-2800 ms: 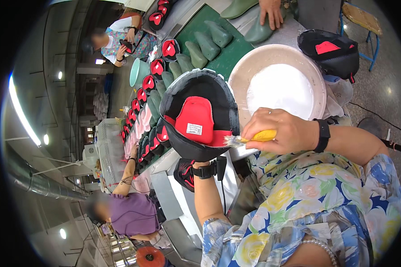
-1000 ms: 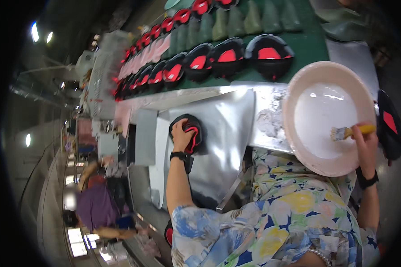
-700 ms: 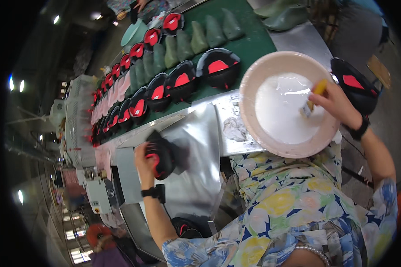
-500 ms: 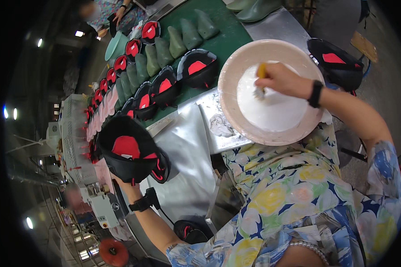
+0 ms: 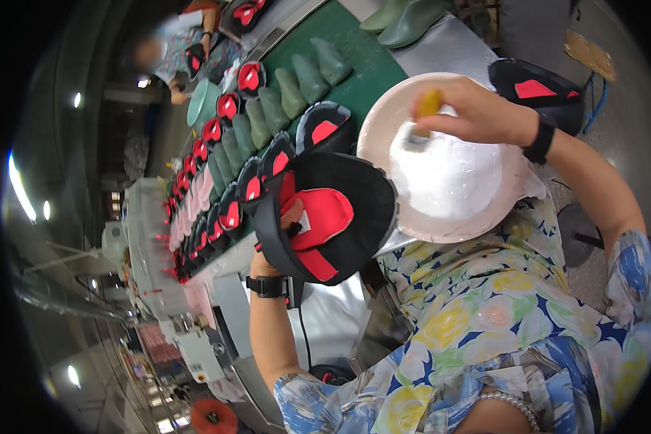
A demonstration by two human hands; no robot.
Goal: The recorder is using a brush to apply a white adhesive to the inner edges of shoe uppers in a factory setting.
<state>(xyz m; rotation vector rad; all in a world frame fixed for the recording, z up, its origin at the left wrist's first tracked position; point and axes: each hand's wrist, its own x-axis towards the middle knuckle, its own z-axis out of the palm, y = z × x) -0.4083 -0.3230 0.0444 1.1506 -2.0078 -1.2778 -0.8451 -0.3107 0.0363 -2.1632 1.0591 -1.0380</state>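
My left hand (image 5: 266, 265) grips a black shoe upper (image 5: 365, 206) with a red lining, its thumb reaching inside the opening. The upper is tilted so its inside shows, and its far end lies close to the left side of a large pale pink basin (image 5: 372, 123). White liquid (image 5: 456, 177) fills the bottom of that basin. Above the liquid, my right hand (image 5: 481, 114) is closed around the yellow handle of a brush (image 5: 428, 108). The bristles hang down at the basin's left part, and I cannot tell whether they touch the liquid.
On the green tabletop (image 5: 372, 54) stand rows of green shoe lasts (image 5: 291, 94) and more black-and-red uppers (image 5: 324, 126). Another upper (image 5: 542, 101) lies right of the basin. Larger green lasts (image 5: 412, 23) sit at the back. A co-worker (image 5: 184, 58) is beyond a teal bowl (image 5: 204, 103).
My left hand has brought the shoe upper rightward and up to the basin, turning it so the lining shows more. The brush has risen slightly within the basin.
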